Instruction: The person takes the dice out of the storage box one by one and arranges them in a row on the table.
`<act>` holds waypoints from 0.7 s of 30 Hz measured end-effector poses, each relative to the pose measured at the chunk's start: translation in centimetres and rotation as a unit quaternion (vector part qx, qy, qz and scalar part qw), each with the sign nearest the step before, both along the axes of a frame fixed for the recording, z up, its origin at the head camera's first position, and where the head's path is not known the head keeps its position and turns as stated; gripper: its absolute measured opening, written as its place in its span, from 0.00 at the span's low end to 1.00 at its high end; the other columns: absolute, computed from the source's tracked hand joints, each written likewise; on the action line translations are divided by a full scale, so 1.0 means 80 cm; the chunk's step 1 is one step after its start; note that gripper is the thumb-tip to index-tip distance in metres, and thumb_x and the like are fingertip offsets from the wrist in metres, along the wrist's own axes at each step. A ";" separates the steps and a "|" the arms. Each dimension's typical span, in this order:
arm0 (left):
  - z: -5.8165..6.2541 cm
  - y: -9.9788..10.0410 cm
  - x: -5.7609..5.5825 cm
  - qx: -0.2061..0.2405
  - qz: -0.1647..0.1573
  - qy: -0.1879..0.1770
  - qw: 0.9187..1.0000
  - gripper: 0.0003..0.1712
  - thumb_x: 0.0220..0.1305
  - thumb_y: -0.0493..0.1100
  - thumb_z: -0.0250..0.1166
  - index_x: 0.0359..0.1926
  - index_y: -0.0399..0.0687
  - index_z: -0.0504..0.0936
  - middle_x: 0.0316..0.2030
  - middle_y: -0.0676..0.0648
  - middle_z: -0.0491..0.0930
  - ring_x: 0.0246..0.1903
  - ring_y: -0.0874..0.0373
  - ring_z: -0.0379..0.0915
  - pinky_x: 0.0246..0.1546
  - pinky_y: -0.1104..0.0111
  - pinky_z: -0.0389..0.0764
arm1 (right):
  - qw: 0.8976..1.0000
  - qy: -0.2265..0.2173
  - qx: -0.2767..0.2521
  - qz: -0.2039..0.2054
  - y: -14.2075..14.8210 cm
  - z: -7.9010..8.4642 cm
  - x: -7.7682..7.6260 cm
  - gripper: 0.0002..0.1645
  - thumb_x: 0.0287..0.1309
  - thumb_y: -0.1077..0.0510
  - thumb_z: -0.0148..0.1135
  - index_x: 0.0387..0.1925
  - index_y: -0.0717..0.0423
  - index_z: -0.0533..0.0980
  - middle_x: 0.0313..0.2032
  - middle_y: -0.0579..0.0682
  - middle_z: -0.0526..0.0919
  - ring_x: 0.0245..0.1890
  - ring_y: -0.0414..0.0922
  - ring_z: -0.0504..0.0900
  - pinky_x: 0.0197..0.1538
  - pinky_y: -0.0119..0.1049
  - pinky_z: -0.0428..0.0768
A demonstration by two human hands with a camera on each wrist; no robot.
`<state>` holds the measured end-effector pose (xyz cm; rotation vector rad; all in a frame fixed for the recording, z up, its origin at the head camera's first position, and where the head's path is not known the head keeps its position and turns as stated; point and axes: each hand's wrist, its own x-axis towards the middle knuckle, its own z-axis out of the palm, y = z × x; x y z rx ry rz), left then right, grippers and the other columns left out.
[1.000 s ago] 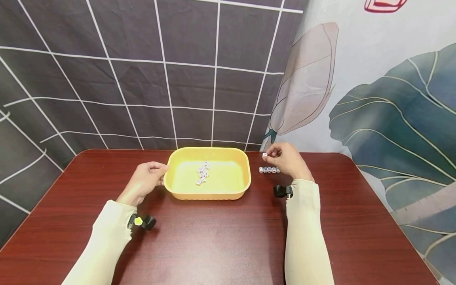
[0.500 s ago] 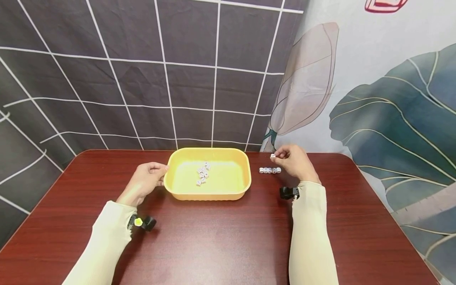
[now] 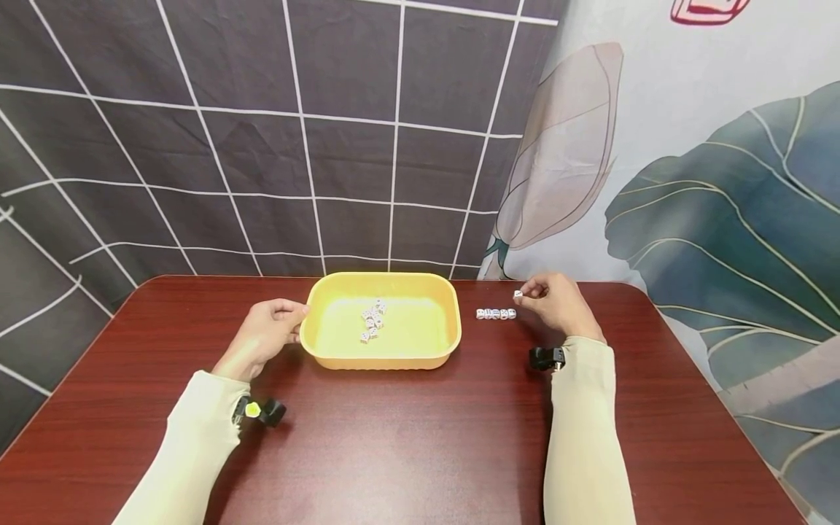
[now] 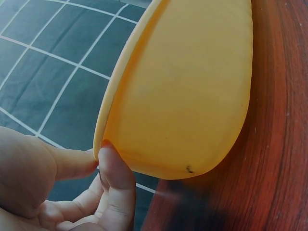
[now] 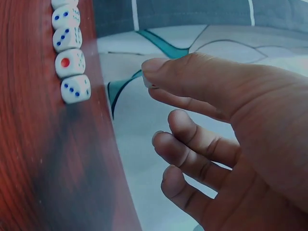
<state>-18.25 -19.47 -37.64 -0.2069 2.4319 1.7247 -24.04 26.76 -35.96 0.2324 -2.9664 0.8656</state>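
My right hand (image 3: 556, 300) pinches a white die (image 3: 518, 294) between thumb and forefinger, above the table and just past the right end of a row of dice (image 3: 496, 313). In the right wrist view the thumb mostly hides that held die (image 5: 147, 81); the row's end die (image 5: 75, 89) shows blue pips. At the left, my left hand (image 3: 262, 332) pinches the rim of a yellow plastic basin (image 3: 380, 362). Seen from the left wrist, thumb and forefinger grip the basin's rim (image 4: 103, 120) at its corner. Several loose dice (image 3: 372, 319) lie on the basin's floor.
The dark red wooden table (image 3: 407, 445) carries the basin and the row. Behind its far edge hangs a grey cloth with white grid lines (image 3: 354, 160). A leaf-patterned cloth (image 3: 741, 219) hangs at the right.
My right hand has moved rightward and slightly toward me with the die, from behind the row's left part to beyond its right end. The left hand and basin have stayed put.
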 end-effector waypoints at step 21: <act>-0.003 -0.002 -0.002 -0.001 0.000 0.004 1.000 0.21 0.77 0.41 0.56 0.60 0.26 0.74 0.32 0.51 0.84 0.29 0.66 0.79 0.36 0.75 0.85 | 0.998 -0.050 0.018 -0.027 0.015 -0.028 -0.004 0.07 0.62 0.55 0.70 0.36 0.56 0.84 0.29 0.49 0.79 0.34 0.47 0.75 0.38 0.37 0.71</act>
